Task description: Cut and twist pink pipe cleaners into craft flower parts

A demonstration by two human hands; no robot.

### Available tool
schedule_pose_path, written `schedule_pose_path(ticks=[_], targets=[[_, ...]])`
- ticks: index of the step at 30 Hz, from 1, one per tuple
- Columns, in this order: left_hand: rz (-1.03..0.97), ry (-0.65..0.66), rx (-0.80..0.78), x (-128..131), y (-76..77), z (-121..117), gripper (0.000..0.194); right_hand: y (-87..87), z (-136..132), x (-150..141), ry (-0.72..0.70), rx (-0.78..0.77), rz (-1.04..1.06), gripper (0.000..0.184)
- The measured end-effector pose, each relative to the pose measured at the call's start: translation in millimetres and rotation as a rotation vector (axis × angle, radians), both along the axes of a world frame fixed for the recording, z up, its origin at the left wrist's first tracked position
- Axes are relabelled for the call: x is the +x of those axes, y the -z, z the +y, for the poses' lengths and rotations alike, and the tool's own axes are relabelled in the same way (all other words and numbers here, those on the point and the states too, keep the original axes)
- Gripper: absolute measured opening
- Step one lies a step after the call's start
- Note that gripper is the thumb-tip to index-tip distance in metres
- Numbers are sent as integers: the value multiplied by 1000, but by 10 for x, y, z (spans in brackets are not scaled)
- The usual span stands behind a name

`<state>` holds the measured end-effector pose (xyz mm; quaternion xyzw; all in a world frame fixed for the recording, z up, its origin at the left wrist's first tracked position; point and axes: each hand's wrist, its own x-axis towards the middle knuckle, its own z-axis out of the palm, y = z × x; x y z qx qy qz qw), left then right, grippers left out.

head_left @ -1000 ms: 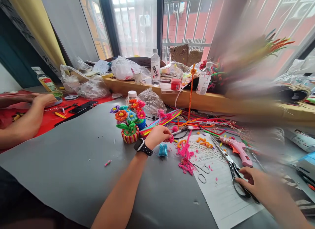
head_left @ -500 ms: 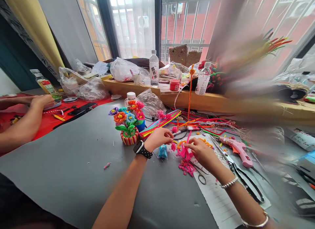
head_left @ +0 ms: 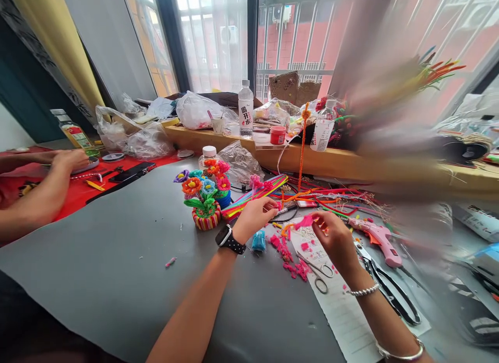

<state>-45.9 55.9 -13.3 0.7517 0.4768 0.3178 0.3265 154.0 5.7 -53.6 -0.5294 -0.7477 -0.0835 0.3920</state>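
Observation:
My right hand (head_left: 334, 237) is closed, its fingertips pinching a bunch of fuzzy pink pipe cleaners (head_left: 304, 222) above the paper's upper left part. Opposite it, my left hand (head_left: 255, 218) has thumb and fingers drawn together in a pinch; what lies between them is hidden. Below the hands are trimmed pink scraps (head_left: 298, 269), small scissors (head_left: 320, 272) and a bundle of blue material (head_left: 259, 240). An orange pipe cleaner piece (head_left: 287, 229) lies between the hands. Large black-handled scissors (head_left: 395, 293) rest on the paper (head_left: 343, 316) beside my right forearm.
Pipe-cleaner flowers in a striped pot (head_left: 206, 217) stand left of my left hand. A pink glue gun (head_left: 380, 238) lies at right. Loose pipe cleaners (head_left: 343, 194) stretch along the wooden ledge (head_left: 218, 139). Another person's hands (head_left: 68, 159) work over a red cloth at far left.
My right hand let go of the large scissors and moved left to the pink pipe cleaners, then lifted them off the paper. My left hand stays nearly in place.

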Motion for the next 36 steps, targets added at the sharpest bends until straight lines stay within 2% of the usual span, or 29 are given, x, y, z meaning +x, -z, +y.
schedule_pose_path(ticks=[3, 5, 10, 15, 17, 19, 23, 28, 33, 36], targets=[[-30, -2, 89, 62, -18, -41, 21, -91, -94, 14, 142, 42, 221, 16], [-43, 21, 124, 112, -10, -69, 21, -128, -137, 8, 177, 47, 298, 20], [5, 97, 175, 240, 55, -131, 22, -70, -144, 10, 112, 16, 301, 22], [-30, 201, 193, 359, 131, -191, 45, 26, -141, 15, 136, 33, 237, 23], [-76, 255, 181, 405, 154, -219, 48, 31, -151, 1, 66, 28, 198, 22], [-135, 282, 209, 445, 165, -243, 39, 24, -165, -18, -15, 40, 183, 20], [-278, 274, 323, 484, 145, -273, 22, 3, -196, -47, -41, 133, 150, 17], [-337, 272, 388, 476, 90, -308, 18, 0, -234, -82, 27, 254, 21, 16], [-317, 227, 404, 454, 53, -340, 17, 18, -243, -92, 113, 222, 16, 22], [-291, 165, 336, 448, 44, -333, 18, 29, -244, -62, 137, 217, 28, 17]])
